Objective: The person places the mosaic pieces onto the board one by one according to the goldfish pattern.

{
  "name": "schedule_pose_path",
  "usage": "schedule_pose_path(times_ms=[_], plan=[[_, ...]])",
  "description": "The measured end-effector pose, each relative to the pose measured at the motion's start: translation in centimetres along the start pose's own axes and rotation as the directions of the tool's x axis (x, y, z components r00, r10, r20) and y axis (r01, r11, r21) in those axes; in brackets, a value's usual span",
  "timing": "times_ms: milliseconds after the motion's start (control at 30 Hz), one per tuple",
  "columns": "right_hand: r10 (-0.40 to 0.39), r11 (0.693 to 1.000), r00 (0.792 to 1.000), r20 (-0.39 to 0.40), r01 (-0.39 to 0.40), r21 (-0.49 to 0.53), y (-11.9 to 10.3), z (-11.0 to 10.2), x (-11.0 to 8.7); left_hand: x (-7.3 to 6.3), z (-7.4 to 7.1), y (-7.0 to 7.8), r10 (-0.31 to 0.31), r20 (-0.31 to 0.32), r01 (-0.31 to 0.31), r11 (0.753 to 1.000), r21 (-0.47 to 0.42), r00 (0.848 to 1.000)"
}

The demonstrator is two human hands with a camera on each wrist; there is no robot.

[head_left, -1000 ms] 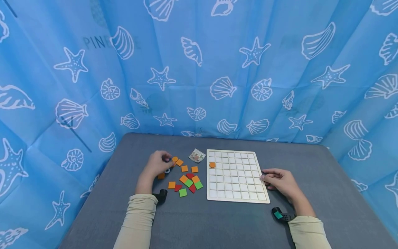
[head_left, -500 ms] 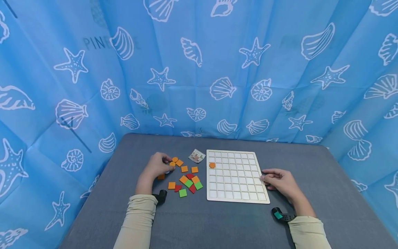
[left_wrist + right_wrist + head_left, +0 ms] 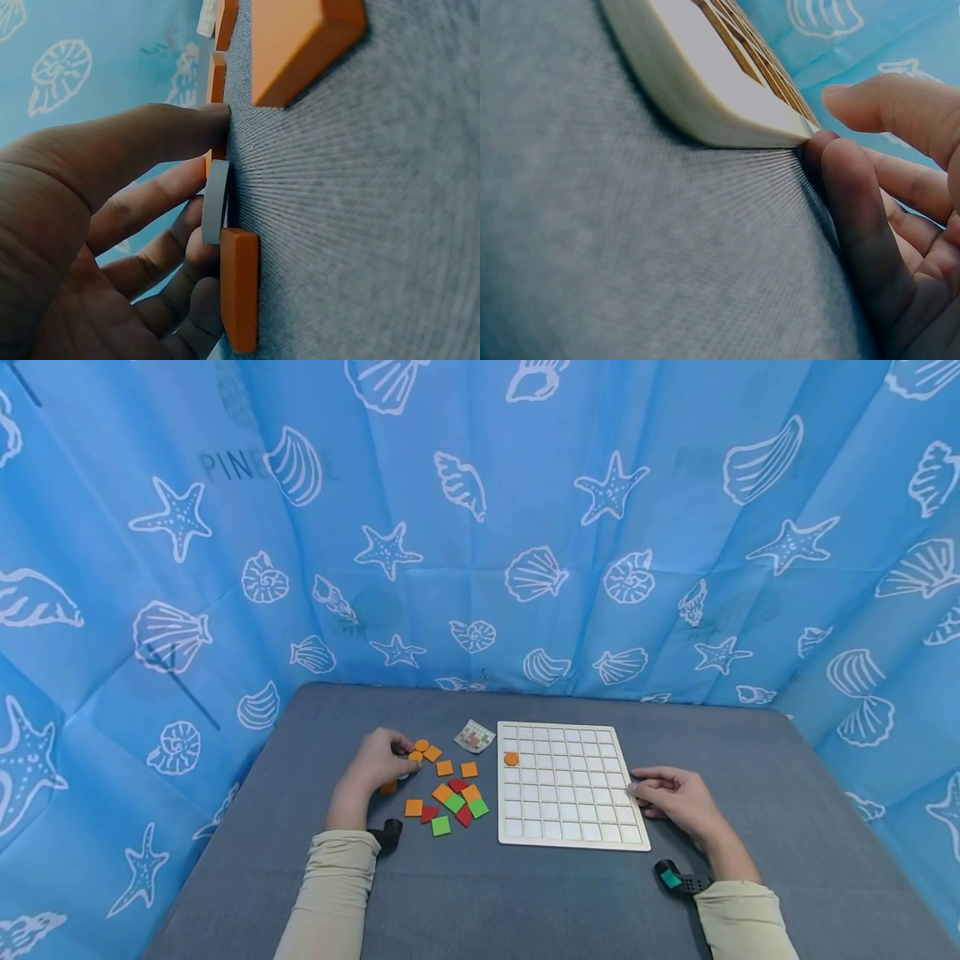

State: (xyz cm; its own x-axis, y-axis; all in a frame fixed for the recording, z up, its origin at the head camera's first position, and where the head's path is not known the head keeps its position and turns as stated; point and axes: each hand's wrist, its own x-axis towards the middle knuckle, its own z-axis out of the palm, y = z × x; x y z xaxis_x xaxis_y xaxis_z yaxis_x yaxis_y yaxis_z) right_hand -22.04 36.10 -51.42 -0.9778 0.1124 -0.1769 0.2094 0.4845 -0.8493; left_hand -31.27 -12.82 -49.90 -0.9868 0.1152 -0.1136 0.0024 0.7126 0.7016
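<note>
My left hand [image 3: 377,757] pinches a round orange piece [image 3: 416,756] between thumb and index finger, low over the table. In the left wrist view a grey-white ring [image 3: 215,201] stands beside its fingers, near a square orange piece [image 3: 240,290]. My right hand [image 3: 672,795] rests with loosely bent fingers at the right edge of a white grid board [image 3: 573,847]; the right wrist view shows a fingertip at the board's edge [image 3: 712,127]. One orange disc [image 3: 512,759] lies in a left-hand cell of the board.
Several square orange [image 3: 414,807], green [image 3: 441,826] and red [image 3: 463,816] pieces lie loose between left hand and board. A small patterned card [image 3: 475,736] lies at the board's top left corner. Behind the grey table [image 3: 480,902] hangs a blue shell-print curtain [image 3: 480,527].
My left hand has shifted slightly, and the round orange piece shows more plainly between its thumb and index finger. My right hand and the board have stayed put.
</note>
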Motion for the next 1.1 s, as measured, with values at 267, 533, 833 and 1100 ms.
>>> schedule_pose_path(times_ms=[267, 533, 833, 1100], plan=[[-0.004, 1.0, 1.0, -0.001, 0.004, -0.002, 0.02, -0.01, 0.14, 0.02, -0.03, -0.06, 0.012, 0.0, -0.012, 1.0, 0.006, 1.0], [-0.023, 1.0, 1.0, 0.007, 0.023, -0.002, 0.07, -0.11, 0.19, -0.09, -0.05, -0.15, 0.031, -0.009, -0.031, 0.999, -0.015, 0.999], [-0.019, 1.0, 1.0, 0.011, 0.019, 0.0, -0.01, -0.11, 0.07, -0.18, -0.11, -0.32, 0.034, -0.006, -0.035, 0.999, -0.025, 0.999], [-0.003, 1.0, 1.0, 0.005, 0.003, -0.002, -0.07, 0.0, 0.07, -0.24, -0.06, 0.1, 0.064, -0.019, -0.065, 0.997, -0.052, 0.998]])
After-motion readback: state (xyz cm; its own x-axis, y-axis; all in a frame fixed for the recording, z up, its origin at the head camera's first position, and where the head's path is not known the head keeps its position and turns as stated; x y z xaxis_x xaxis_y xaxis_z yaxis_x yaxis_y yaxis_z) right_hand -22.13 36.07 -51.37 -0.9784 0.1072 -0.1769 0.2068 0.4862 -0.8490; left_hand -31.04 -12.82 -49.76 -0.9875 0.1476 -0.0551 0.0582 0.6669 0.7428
